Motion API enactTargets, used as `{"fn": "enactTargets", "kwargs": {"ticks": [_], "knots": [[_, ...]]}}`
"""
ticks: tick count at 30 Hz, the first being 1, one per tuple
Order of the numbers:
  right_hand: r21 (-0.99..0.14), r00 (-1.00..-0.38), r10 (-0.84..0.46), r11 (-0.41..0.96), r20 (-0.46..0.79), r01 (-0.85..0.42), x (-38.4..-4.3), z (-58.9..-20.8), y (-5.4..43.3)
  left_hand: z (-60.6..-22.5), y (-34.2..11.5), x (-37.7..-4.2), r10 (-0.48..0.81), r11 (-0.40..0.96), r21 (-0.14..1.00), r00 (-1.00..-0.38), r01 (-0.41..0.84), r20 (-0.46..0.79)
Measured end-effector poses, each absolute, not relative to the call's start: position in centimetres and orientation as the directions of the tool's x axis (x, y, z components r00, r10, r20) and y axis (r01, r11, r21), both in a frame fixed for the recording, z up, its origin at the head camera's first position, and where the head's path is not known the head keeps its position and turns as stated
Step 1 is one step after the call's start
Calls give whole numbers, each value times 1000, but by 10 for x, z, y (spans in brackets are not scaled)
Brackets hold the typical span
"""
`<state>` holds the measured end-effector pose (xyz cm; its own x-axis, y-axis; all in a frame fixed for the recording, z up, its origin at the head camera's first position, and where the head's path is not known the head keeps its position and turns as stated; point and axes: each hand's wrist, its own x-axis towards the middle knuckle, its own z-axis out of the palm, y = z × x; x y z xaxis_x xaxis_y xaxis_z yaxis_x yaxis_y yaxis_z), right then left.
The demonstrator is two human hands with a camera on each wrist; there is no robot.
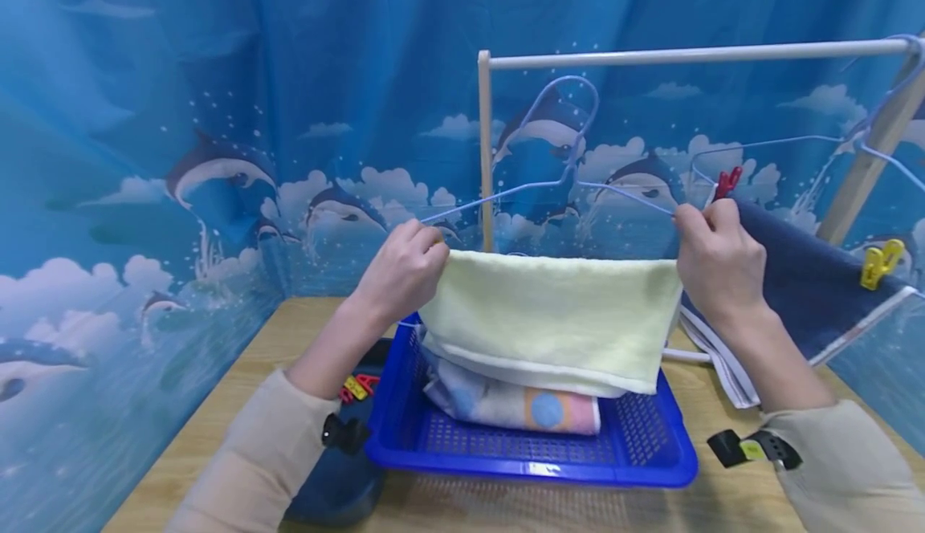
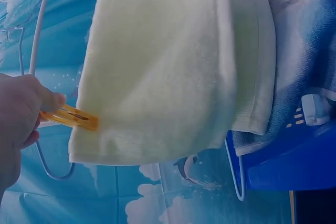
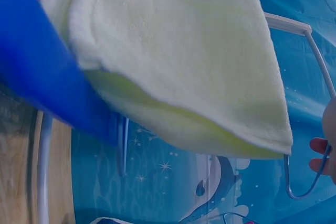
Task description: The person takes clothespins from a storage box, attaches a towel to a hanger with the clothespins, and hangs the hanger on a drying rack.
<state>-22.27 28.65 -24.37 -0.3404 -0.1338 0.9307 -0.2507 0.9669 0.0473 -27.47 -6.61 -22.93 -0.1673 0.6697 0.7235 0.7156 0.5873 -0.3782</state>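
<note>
Towel (image 1: 556, 308), pale yellow, is hanging from the hanger (image 1: 531, 186) above the blue basket (image 1: 535, 469); in the head view we are seeing the left hand (image 1: 408, 264) and right hand (image 1: 723, 256) closing near its upper corners. In the left wrist view we are watching the left hand pinching an orange clothespin (image 2: 72, 116) that is biting the towel's edge; squeezing too hard could be spreading it and letting the cloth slip, we are judging. In the right wrist view, partly cut off, fingers (image 3: 317, 145) are gripping the hanger's wire end just beside the towel. We are spotting no clothespin there, so tilting the hanger could be sending that side sliding and bunching.
</note>
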Motion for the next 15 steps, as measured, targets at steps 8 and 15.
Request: {"fn": "enactTargets", "kwargs": {"ticks": [8, 15], "knots": [[85, -444, -149, 983, 883, -161, -223, -248, 285, -233, -69, -276, 683, 597, -436, -140, 674, 717], [142, -535, -198, 979, 821, -144, -216, -244, 281, -236, -73, -278, 693, 601, -450, -152, 660, 704]]}}
